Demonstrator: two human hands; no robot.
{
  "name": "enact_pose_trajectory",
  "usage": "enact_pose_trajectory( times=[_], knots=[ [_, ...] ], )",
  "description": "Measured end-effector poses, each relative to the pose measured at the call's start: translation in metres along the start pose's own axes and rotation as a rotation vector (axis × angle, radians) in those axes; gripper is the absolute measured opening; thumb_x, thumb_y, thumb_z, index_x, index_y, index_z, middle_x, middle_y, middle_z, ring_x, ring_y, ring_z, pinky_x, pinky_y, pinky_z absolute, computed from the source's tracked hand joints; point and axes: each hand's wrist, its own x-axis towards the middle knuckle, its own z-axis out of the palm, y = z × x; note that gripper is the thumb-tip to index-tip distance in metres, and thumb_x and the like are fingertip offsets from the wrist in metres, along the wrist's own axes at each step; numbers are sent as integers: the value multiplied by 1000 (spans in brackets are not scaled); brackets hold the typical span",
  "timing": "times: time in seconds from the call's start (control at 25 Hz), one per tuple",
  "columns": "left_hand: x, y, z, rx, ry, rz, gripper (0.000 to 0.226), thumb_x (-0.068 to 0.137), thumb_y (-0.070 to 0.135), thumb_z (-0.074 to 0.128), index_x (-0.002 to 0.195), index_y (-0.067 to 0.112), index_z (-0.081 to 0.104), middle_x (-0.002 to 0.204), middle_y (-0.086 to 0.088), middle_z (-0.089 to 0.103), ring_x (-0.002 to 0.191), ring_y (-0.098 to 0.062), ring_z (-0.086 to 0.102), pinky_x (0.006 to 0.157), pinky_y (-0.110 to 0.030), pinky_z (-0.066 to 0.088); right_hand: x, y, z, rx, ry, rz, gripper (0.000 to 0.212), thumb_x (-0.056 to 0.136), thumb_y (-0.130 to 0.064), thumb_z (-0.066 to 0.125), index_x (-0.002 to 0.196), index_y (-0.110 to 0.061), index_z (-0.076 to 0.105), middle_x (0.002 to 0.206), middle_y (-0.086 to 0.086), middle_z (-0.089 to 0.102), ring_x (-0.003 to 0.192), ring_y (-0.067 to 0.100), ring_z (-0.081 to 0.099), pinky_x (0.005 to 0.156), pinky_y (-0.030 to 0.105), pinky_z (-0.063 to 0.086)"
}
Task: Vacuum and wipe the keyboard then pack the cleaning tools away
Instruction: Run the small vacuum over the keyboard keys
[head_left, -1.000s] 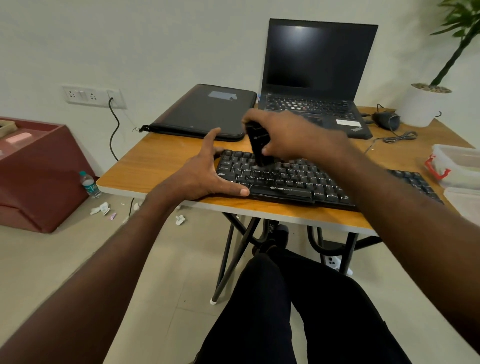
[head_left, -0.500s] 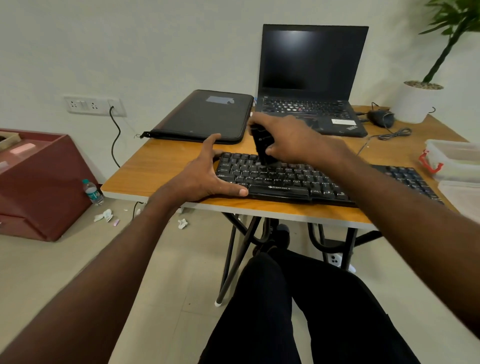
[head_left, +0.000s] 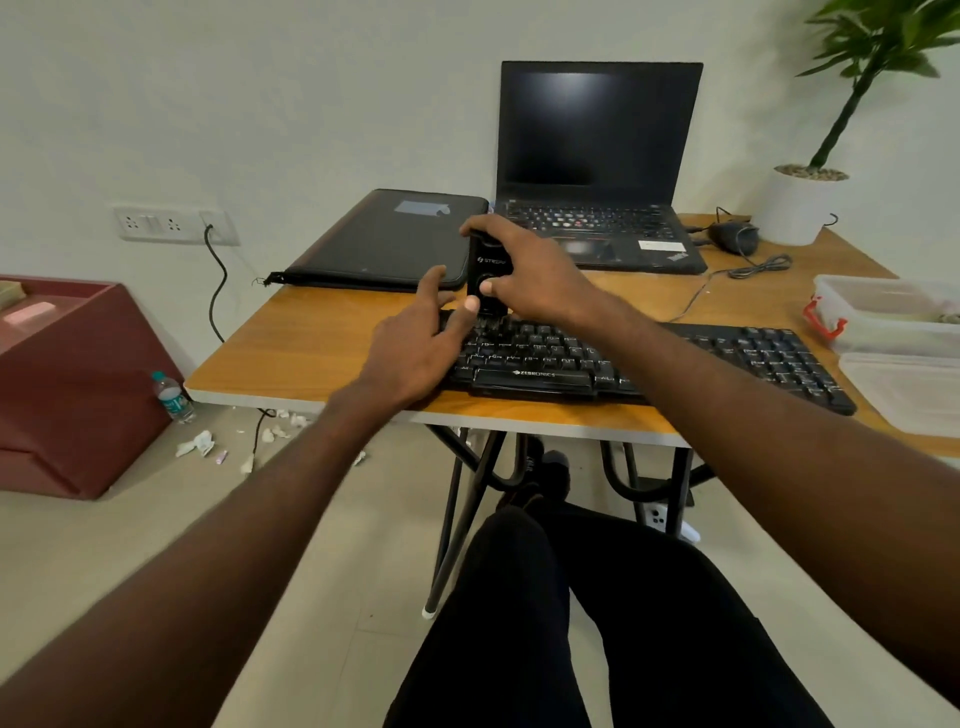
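The keyboard (head_left: 597, 358) bears "ZEBRONICS" in white on its space bar. The handheld vacuum (head_left: 488, 270) carries a partly legible white brand, beginning "STR". The laptop (head_left: 597, 208) palm-rest logo is unreadable.

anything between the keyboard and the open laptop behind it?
Head view: the right hand gripping the handheld vacuum upright, at the keyboard's far left edge; otherwise bare table before the laptop.
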Motion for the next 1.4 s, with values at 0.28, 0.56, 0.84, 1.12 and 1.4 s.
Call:
enact_pose_trajectory(
  times=[0.28,0.56,0.84,1.12,1.4],
  knots=[
    [0,4,15,107,155,13,51,114,45,31,151,11,42,98,6,65,90,-19,65,103,-56,50,-19,22,-53,-523,-68,141,65,93,-10,67,150,-29,41,137,13,59,123,34,58,96,45,53],
    [1,1,18,165,149,10,44,114,43,27,139,14,49,74,15,55,79,-14,59,105,-58,47,-34,13,-28,-166,-92,-83,63,91,-3,68,141,-34,45,133,9,58,114,26,60,75,27,59],
    [2,1,18,173,156,29,37,113,41,26,131,19,50,86,9,62,82,-15,61,107,-56,45,-29,15,-56,-431,-71,-4,65,91,-9,71,144,-33,43,137,11,58,122,32,58,81,32,49],
    [3,1,18,210,162,25,34,112,39,26,127,21,51,92,6,65,87,-17,62,113,-56,38,-40,36,-76,-589,-137,66,63,93,-12,68,143,-40,44,135,10,60,119,34,59,79,41,55],
    [4,31,25,344,129,118,52,108,40,29,154,19,39,131,-6,69,129,-22,60,125,-58,20,-44,38,-60,-90,44,-4,62,88,-11,75,140,-31,48,140,3,58,126,25,57,99,38,54]
  ],
)
